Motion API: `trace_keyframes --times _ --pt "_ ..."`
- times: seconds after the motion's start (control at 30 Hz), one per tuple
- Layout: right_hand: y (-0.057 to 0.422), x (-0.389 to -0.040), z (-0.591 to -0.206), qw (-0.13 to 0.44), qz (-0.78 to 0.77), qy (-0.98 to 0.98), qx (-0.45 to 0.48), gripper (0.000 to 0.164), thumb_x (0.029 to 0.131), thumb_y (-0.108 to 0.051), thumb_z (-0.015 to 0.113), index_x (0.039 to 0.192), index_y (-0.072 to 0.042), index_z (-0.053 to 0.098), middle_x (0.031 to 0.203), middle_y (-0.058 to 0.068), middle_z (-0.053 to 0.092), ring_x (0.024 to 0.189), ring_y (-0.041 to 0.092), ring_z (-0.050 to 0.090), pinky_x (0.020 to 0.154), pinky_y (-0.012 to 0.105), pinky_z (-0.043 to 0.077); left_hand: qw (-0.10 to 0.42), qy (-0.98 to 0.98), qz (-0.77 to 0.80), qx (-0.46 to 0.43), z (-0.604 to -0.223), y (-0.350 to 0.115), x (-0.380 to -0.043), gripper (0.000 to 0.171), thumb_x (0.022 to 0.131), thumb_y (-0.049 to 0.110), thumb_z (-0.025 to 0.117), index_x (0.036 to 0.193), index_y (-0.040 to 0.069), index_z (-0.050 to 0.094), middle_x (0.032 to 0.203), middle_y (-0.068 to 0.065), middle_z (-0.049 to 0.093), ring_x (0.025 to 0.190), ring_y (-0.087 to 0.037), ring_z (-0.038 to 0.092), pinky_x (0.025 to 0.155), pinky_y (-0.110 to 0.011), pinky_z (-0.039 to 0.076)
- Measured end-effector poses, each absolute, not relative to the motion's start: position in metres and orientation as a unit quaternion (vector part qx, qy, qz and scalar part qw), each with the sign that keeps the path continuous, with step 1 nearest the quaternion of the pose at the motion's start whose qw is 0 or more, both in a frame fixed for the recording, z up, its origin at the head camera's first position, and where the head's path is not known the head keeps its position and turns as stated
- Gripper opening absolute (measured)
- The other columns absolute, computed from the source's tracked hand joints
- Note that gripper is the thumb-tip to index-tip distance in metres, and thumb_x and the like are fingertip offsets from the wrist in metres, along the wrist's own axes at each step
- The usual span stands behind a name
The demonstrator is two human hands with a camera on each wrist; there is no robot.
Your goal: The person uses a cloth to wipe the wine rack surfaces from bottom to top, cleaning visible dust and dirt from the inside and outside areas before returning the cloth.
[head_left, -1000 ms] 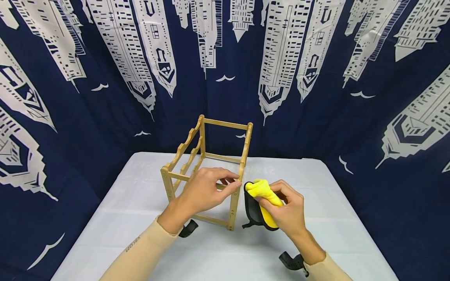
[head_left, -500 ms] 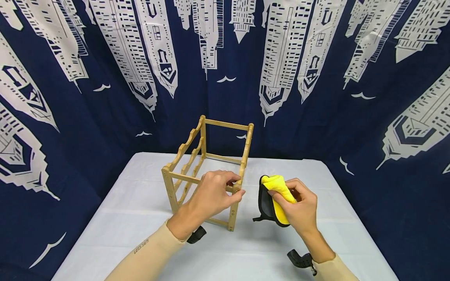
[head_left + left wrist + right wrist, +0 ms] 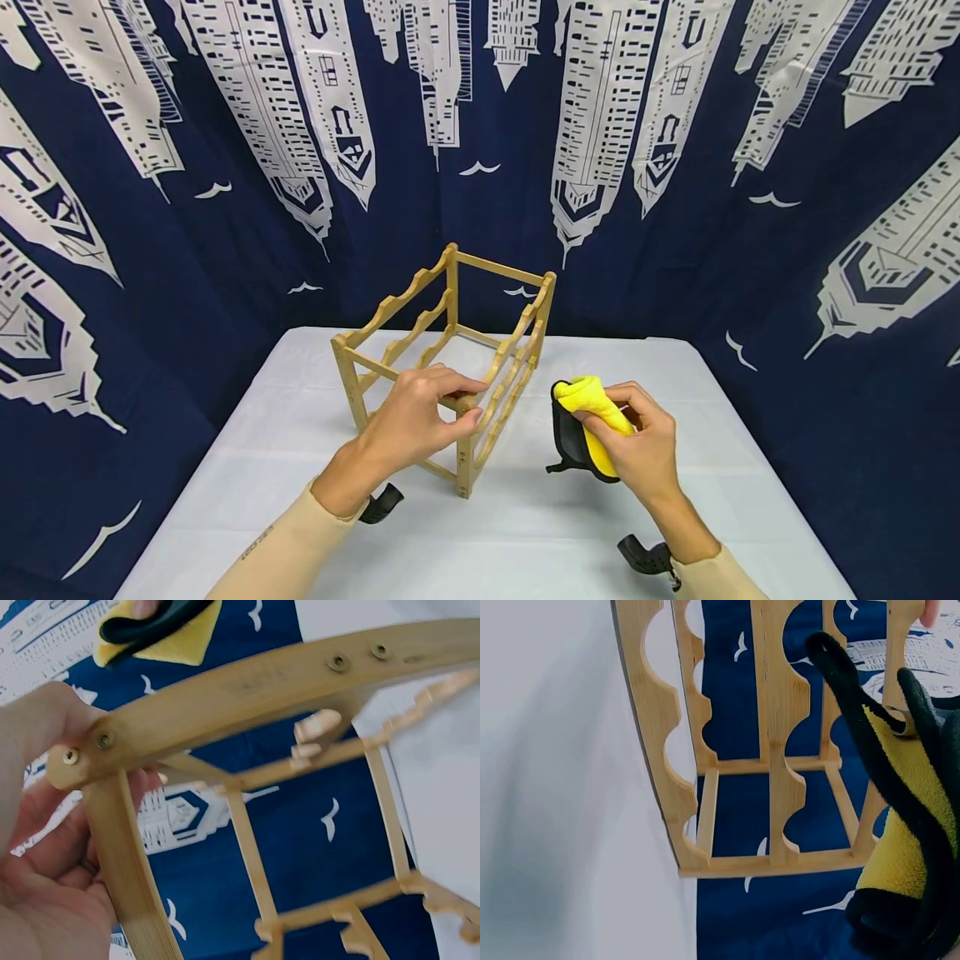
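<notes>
A light wooden rack (image 3: 464, 462) with scalloped rails, like a wine rack, stands on the table at an angle. My left hand (image 3: 408, 421) grips its near right top corner, thumb on the near side and fingers over the top bar. In the left wrist view the left hand (image 3: 56, 870) wraps the corner where the screwed post (image 3: 225, 694) meets a bar. To the right of the rack, my right hand (image 3: 641, 437) pinches a bunched yellow cloth (image 3: 592, 396) with a dark grey side and black edging, held apart from the wood. The right wrist view shows the cloth (image 3: 907, 832) beside the scalloped rails (image 3: 787, 712).
A white-covered table (image 3: 540, 542) carries the rack. Behind and at both sides hangs a dark blue curtain (image 3: 480, 217) printed with white buildings and birds. Black camera mounts (image 3: 382, 504) sit at the wrists.
The rack has turned, its near right corner swinging left with my left hand, so its right-side rails now show. My right hand has moved right with the cloth, away from the rack.
</notes>
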State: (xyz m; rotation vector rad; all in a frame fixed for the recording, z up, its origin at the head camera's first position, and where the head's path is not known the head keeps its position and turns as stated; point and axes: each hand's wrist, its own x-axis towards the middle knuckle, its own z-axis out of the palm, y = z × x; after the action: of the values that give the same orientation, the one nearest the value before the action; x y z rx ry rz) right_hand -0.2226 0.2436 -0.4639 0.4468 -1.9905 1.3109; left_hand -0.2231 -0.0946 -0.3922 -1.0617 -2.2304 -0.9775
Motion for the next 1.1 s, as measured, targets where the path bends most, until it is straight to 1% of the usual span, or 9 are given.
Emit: trace_keyframes --times 0.17,0.23,0.4,0.43,0.5,0.67,0.73,0.93,1.1 --pt "0.24 -0.223 -0.466 0.355 0.509 -0.764 0.177 0.041 0.076 0.017 0.1 0.107 -0.004 0.084 0.106 -0.01 0.078 0.092 0.004 0.067 0.077 0.011 0.055 0.241 -0.799 -0.361 -0.415 -0.397 -0.113 -0.226 0.03 0.093 -0.003 0.09 0.121 0.007 0.089 0.099 0.001 0.086 0.089 -0.01 0.076 0.078 -0.022 0.066" --pt "0.24 -0.224 -0.466 0.351 0.502 -0.77 0.177 0.04 0.077 0.016 0.1 0.106 -0.005 0.083 0.106 -0.011 0.077 0.093 0.004 0.067 0.077 0.011 0.055 0.243 -0.798 -0.358 -0.419 -0.398 -0.121 -0.227 0.031 0.093 -0.004 0.089 0.122 0.008 0.089 0.1 0.001 0.086 0.09 -0.01 0.075 0.077 -0.022 0.064" --pt "0.243 -0.224 -0.468 0.34 0.494 -0.781 0.178 0.038 0.079 0.017 0.099 0.106 -0.003 0.081 0.108 -0.016 0.076 0.093 0.002 0.066 0.075 0.012 0.055 0.262 -0.795 -0.339 -0.43 -0.398 -0.139 -0.23 0.033 0.093 -0.009 0.087 0.123 0.006 0.088 0.101 0.0 0.086 0.095 -0.014 0.074 0.079 -0.027 0.066" --pt "0.243 -0.225 -0.468 0.34 0.492 -0.781 0.18 0.038 0.078 0.017 0.099 0.106 -0.003 0.081 0.109 -0.016 0.075 0.093 0.002 0.066 0.075 0.012 0.055 0.265 -0.794 -0.336 -0.431 -0.398 -0.142 -0.23 0.034 0.094 -0.01 0.086 0.124 0.005 0.088 0.102 0.0 0.087 0.097 -0.015 0.074 0.081 -0.027 0.066" --pt "0.242 -0.225 -0.467 0.34 0.494 -0.779 0.183 0.039 0.078 0.017 0.099 0.106 -0.003 0.082 0.109 -0.017 0.076 0.092 0.002 0.066 0.074 0.012 0.055 0.268 -0.79 -0.334 -0.438 -0.398 -0.148 -0.232 0.036 0.094 -0.013 0.085 0.126 0.004 0.088 0.107 -0.002 0.088 0.102 -0.018 0.075 0.078 -0.025 0.064" --pt "0.241 -0.227 -0.468 0.34 0.497 -0.775 0.193 0.04 0.078 0.017 0.1 0.107 -0.004 0.083 0.106 -0.012 0.077 0.083 0.005 0.064 0.07 0.014 0.054 0.27 -0.786 -0.328 -0.449 -0.399 -0.16 -0.239 0.043 0.094 -0.019 0.083 0.13 0.004 0.086 0.124 -0.005 0.09 0.114 -0.025 0.076 0.081 -0.024 0.062" --pt "0.241 -0.227 -0.469 0.338 0.497 -0.775 0.194 0.04 0.077 0.017 0.1 0.107 -0.004 0.083 0.106 -0.012 0.077 0.081 0.006 0.063 0.069 0.014 0.053 0.269 -0.79 -0.323 -0.447 -0.399 -0.163 -0.242 0.044 0.095 -0.02 0.082 0.132 0.004 0.085 0.127 -0.006 0.089 0.117 -0.026 0.076 0.089 -0.028 0.065" --pt "0.24 -0.227 -0.474 0.333 0.497 -0.774 0.208 0.043 0.075 0.017 0.101 0.109 -0.004 0.084 0.111 -0.011 0.079 0.089 0.003 0.067 0.073 0.013 0.057 0.265 -0.801 -0.323 -0.429 -0.402 -0.168 -0.252 0.043 0.099 -0.022 0.074 0.133 0.003 0.084 0.128 -0.006 0.087 0.121 -0.027 0.073 0.099 -0.026 0.064" --pt "0.239 -0.227 -0.477 0.33 0.502 -0.767 0.224 0.047 0.073 0.017 0.102 0.112 -0.003 0.085 0.108 -0.004 0.081 0.091 0.002 0.069 0.076 0.012 0.058 0.257 -0.803 -0.334 -0.421 -0.403 -0.168 -0.26 0.053 0.097 -0.031 0.066 0.13 0.005 0.086 0.128 -0.005 0.088 0.119 -0.026 0.073 0.096 -0.025 0.064"
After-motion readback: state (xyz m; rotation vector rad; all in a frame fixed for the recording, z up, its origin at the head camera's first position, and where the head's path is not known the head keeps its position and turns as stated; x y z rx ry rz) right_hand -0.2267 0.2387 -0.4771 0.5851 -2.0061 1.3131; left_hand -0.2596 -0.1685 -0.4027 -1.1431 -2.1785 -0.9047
